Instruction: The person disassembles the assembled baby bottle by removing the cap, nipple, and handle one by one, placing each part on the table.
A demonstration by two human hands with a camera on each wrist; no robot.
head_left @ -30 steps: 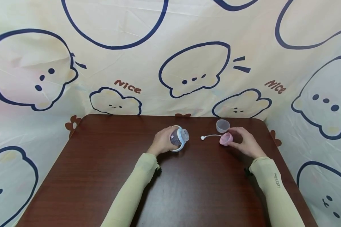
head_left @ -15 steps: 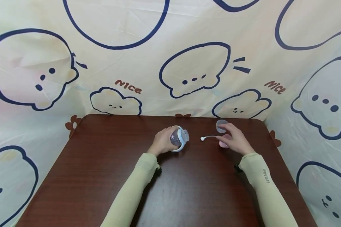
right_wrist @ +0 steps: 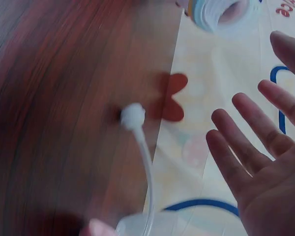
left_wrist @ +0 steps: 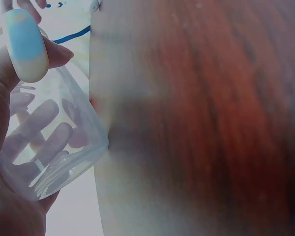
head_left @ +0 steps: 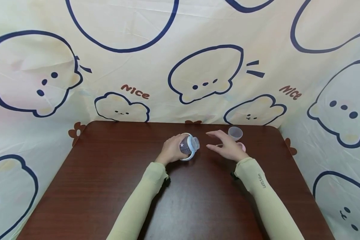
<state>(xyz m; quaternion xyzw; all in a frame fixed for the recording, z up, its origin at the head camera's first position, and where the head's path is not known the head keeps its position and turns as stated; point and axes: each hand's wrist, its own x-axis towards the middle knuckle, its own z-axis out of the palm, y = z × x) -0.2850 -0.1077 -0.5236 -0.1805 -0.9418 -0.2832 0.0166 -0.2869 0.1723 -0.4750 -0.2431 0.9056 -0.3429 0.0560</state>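
My left hand [head_left: 171, 150] grips a clear baby bottle [head_left: 184, 145] with light blue handles, tilted so its uncapped mouth points right. In the left wrist view, fingers show through the clear bottle wall [left_wrist: 81, 110], and the thumb lies over a handle [left_wrist: 25, 44]. My right hand [head_left: 228, 148] is spread with nothing in it, between the bottle and a pink lid [head_left: 243, 146] that it partly covers. From the lid side runs a thin straw [right_wrist: 147, 172] with a white weighted ball [right_wrist: 132, 116] at its end, lying below the right hand.
A clear cup-shaped cover [head_left: 235, 133] stands near the back right of the dark brown table [head_left: 108, 186]. Behind the table hangs a patterned cloth [head_left: 156, 73], which also covers both sides.
My right hand has let go of the pink lid and moved left toward the bottle, its fingers spreading. The left hand and bottle have stayed in place.
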